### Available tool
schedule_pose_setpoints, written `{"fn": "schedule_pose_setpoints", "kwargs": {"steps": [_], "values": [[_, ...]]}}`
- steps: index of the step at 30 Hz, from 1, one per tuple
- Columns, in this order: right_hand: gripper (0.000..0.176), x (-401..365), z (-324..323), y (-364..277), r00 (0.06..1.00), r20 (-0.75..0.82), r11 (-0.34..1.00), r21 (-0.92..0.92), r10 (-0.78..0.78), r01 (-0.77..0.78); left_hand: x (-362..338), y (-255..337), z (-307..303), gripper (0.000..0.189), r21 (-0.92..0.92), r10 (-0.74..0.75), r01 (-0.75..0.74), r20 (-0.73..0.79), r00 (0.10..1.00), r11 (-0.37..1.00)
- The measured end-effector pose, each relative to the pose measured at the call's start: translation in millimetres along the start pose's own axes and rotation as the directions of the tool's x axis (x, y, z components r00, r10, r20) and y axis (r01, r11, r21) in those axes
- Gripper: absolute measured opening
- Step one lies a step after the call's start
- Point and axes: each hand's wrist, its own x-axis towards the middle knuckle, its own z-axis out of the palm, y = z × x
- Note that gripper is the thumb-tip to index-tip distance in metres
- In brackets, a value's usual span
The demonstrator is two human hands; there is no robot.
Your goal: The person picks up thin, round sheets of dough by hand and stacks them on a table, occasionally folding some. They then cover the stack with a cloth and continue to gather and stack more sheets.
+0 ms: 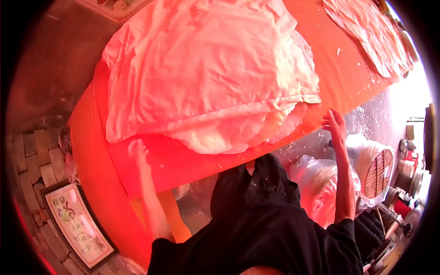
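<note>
A wide, wrinkled fabric cover (215, 59), tinted pink by the light, lies on a table spread with a red-orange cloth (350, 87). From under its near hem bulges soft white wadding (220, 135), sagging toward the table's front edge. My left hand (138, 150) is just below the cover's near left corner, over the red cloth, fingers apart and nothing seen in them. Off the cover's near right corner, by the table edge, my right hand (334, 123) hovers with loosely bent, parted fingers and nothing in its grasp.
Another crumpled cloth (371, 34) lies at the table's far right, with white fluff scattered nearby. Plastic-wrapped bundles (316, 183) stand on the floor to my right, beside assorted metal gear (394, 229). A framed picture (80, 224) leans at the lower left by brickwork.
</note>
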Motion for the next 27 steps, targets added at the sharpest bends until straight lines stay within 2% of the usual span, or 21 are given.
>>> {"fn": "schedule_pose_setpoints", "kwargs": {"steps": [1, 2, 3, 5, 6, 9, 11, 12, 15, 16, 17, 18, 19, 20, 21, 22, 23, 24, 25, 26, 27], "values": [[0.045, 0.1, 16.9, -7.9, 0.996, 0.013, 0.99, -0.112, -0.086, 0.087, 13.9, 18.6, -5.4, 0.072, -0.17, -0.321, 0.315, -0.009, 0.947, 0.934], [0.043, 5.9, 31.6, -7.8, 0.974, 0.031, 0.913, -0.343, -0.226, 0.223, 34.9, 15.0, -9.7, 0.081, -0.296, -0.45, 0.421, -0.032, 0.893, 0.857], [0.045, 3.4, 47.6, -18.8, 0.909, 0.056, 0.778, -0.496, -0.413, 0.385, 54.5, 7.2, -10.6, 0.091, -0.419, -0.573, 0.508, -0.036, 0.819, 0.753], [0.052, -2.0, 81.3, -44.1, 0.678, 0.201, 0.359, -0.724, -0.707, 0.589, 78.3, -1.8, -9.1, 0.098, -0.537, -0.524, 0.468, 0.056, 0.85, 0.702], [0.051, -1.2, 90.9, -48.9, 0.684, 0.228, 0.355, -0.717, -0.693, 0.6, 87.0, -2.6, -9.4, 0.101, -0.595, -0.494, 0.447, 0.095, 0.864, 0.668], [0.047, 9.9, 107.6, -52.9, 0.704, 0.298, 0.336, -0.717, -0.644, 0.611, 112.7, -7.5, -7.9, 0.088, -0.61, -0.522, 0.508, 0.175, 0.835, 0.608], [0.041, 32.6, 105.6, -44.4, 0.729, 0.311, 0.318, -0.746, -0.61, 0.585, 128.9, -11.8, -6.2, 0.072, -0.571, -0.492, 0.532, 0.241, 0.837, 0.625], [0.03, 30.6, 108.4, -55.0, 0.708, 0.298, 0.304, -0.748, -0.64, 0.59, 140.0, -13.0, -5.2, 0.065, -0.553, -0.472, 0.539, 0.274, 0.838, 0.635], [0.026, 22.9, 98.8, -102.8, 0.728, 0.467, 0.195, -0.759, -0.502, 0.621, 213.9, -52.0, -22.2, 0.042, -0.362, -0.382, 0.449, 0.244, 0.891, 0.817], [0.025, 29.3, 93.7, -113.1, 0.736, 0.489, 0.153, -0.776, -0.468, 0.612, 192.9, -10.3, -8.3, 0.037, -0.395, -0.219, 0.334, 0.31, 0.925, 0.856], [0.026, 39.8, 87.9, -120.1, 0.691, 0.522, 0.046, -0.781, -0.5, 0.623, 174.0, 43.7, 2.6, 0.033, -0.432, -0.049, 0.216, 0.366, 0.929, 0.876], [0.027, 43.8, 89.4, -146.3, 0.678, 0.582, 0.016, -0.753, -0.449, 0.658, 185.0, 71.7, 4.8, 0.031, -0.431, -0.036, 0.215, 0.387, 0.921, 0.877], [0.023, 58.8, 87.4, -162.6, 0.621, 0.631, -0.031, -0.712, -0.465, 0.701, 208.9, 94.7, 2.3, 0.029, -0.432, -0.022, 0.211, 0.403, 0.915, 0.877], [0.024, 88.2, 86.4, -180.9, 0.631, 0.665, -0.184, -0.733, -0.401, 0.655, 248.9, 121.6, 0.0, 0.028, -0.434, 0.049, 0.197, 0.492, 0.869, 0.879], [0.021, 102.8, 89.2, -208.9, 0.613, 0.661, -0.252, -0.741, -0.433, 0.622, 279.3, 147.2, -5.5, 0.027, -0.435, 0.12, 0.183, 0.581, 0.805, 0.882], [0.017, 111.4, 94.6, -254.7, 0.56, 0.641, -0.3, -0.755, -0.525, 0.583, 201.0, 207.5, 18.9, 0.024, -0.535, 0.42, -0.063, 0.579, 0.699, 0.843], [0.014, 117.0, 94.7, -306.3, 0.489, 0.601, -0.326, -0.779, -0.632, 0.536, 326.6, 239.8, -12.6, 0.022, -0.459, 0.21, 0.088, 0.559, 0.802, 0.884], [0.012, 116.0, 94.2, -359.2, 0.387, 0.541, -0.332, -0.807, -0.747, 0.488, 312.3, 285.4, -16.0, 0.023, -0.48, 0.306, 0.009, 0.573, 0.76, 0.877], [0.009, 114.7, 86.6, -401.4, 0.244, 0.47, -0.311, -0.815, -0.848, 0.489, 299.0, 341.6, -26.2, 0.024, -0.502, 0.397, -0.071, 0.582, 0.71, 0.862], [0.008, 111.2, 75.6, -428.2, 0.09, 0.388, -0.293, -0.81, -0.917, 0.509, 294.7, 371.1, -41.2, 0.027, -0.551, 0.457, -0.162, 0.453, 0.765, 0.818], [0.006, 113.1, 60.7, -439.6, -0.22, 0.301, -0.373, -0.733, -0.928, 0.568, 287.5, 389.0, -60.5, 0.029, -0.584, 0.507, -0.258, 0.315, 0.802, 0.77]]}}
